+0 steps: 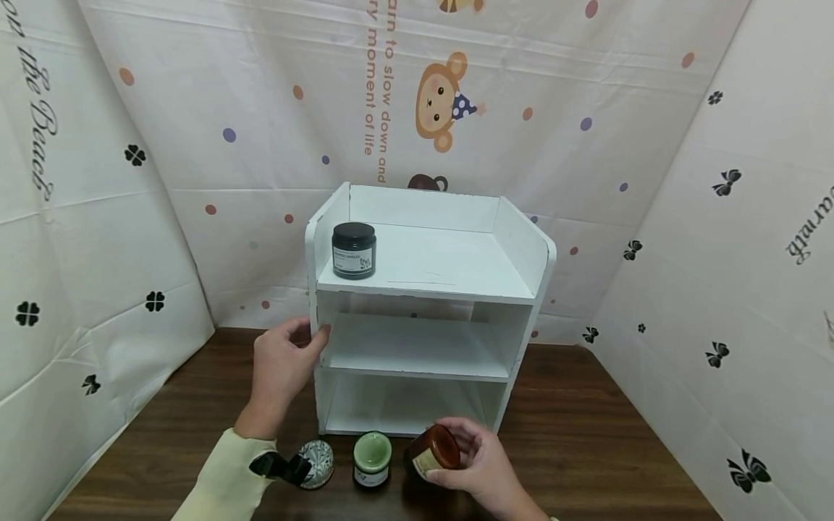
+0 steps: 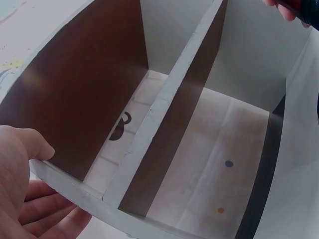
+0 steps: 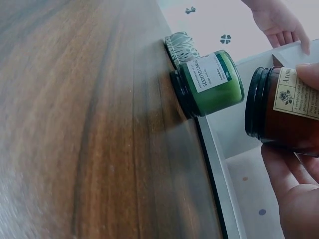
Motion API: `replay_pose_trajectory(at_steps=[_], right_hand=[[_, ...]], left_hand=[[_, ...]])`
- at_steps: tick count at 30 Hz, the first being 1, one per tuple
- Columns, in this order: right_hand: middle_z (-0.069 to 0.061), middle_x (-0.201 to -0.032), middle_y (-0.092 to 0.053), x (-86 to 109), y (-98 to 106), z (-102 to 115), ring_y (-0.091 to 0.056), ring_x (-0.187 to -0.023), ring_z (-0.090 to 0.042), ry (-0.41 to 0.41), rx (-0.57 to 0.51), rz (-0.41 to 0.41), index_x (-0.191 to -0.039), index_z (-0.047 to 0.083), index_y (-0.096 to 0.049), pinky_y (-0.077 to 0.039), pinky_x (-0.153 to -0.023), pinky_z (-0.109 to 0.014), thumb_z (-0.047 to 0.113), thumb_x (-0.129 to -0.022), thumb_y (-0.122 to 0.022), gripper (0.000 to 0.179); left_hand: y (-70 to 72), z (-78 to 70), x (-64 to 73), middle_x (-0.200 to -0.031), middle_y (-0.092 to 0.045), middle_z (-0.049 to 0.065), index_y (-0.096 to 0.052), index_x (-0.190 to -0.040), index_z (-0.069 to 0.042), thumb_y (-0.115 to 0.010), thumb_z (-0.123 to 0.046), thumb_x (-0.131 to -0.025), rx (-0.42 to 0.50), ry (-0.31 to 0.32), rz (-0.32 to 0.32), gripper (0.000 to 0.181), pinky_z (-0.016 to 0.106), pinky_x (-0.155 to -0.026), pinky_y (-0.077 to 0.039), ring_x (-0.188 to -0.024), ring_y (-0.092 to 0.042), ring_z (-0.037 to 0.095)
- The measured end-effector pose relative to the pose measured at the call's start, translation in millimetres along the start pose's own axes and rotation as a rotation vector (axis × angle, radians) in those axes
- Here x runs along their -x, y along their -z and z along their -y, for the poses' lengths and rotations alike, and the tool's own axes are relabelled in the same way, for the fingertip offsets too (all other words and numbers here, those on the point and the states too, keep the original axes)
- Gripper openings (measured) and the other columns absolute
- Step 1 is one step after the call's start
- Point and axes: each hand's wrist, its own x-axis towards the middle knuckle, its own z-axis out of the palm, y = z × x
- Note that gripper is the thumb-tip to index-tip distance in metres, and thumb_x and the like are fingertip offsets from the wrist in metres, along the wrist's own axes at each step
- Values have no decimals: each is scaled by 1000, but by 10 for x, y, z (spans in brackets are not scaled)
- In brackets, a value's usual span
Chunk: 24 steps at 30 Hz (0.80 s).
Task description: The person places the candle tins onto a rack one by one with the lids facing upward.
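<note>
My left hand (image 1: 284,365) grips the left side panel of a white three-level shelf (image 1: 417,346), its thumb on the front edge and the fingers outside, as the left wrist view shows. In my right hand (image 1: 485,467) I hold an amber candle jar (image 3: 290,112) with a cream label, tilted, its black lid toward the table. Beside it a green scented candle jar (image 1: 373,456) stands lid-down before the shelf. Left of that sits a small round patterned container (image 1: 318,464), near my left sleeve. A black candle jar (image 1: 354,253) stands upright on the shelf's top level, at the left.
The shelf stands on a dark brown wooden table (image 1: 586,434). Printed white cloth (image 1: 260,174) hangs behind and at both sides. Raised side and back panels border the shelf's top level. A black strap (image 1: 280,467) sits around my left wrist.
</note>
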Motion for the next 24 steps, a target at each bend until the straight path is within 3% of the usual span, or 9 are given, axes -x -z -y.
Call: replay_pose_trajectory(at_steps=[8,24], right_hand=[[-16,-122,-67,7,-6,-7,-69,-108,-15,53,-49,17,-131,-14,-50,-58,-91,-27,-4,-76,-84,66],[-9,-117,-66,2,-17,21,-69,-106,-17,36,-76,4,-130,-13,-48,-59,-87,-30,-6,-75,-82,65]], left_hand=[[2,-1,-1,-100,-79,17,-78,-112,-4,-73,-30,-93,0,2,3,32,48,-78,-61,-90,-76,28],[-2,-7,-2,-100,-79,17,-78,-112,-4,-74,-28,-93,-3,-3,-2,31,49,-78,-61,-89,-76,29]])
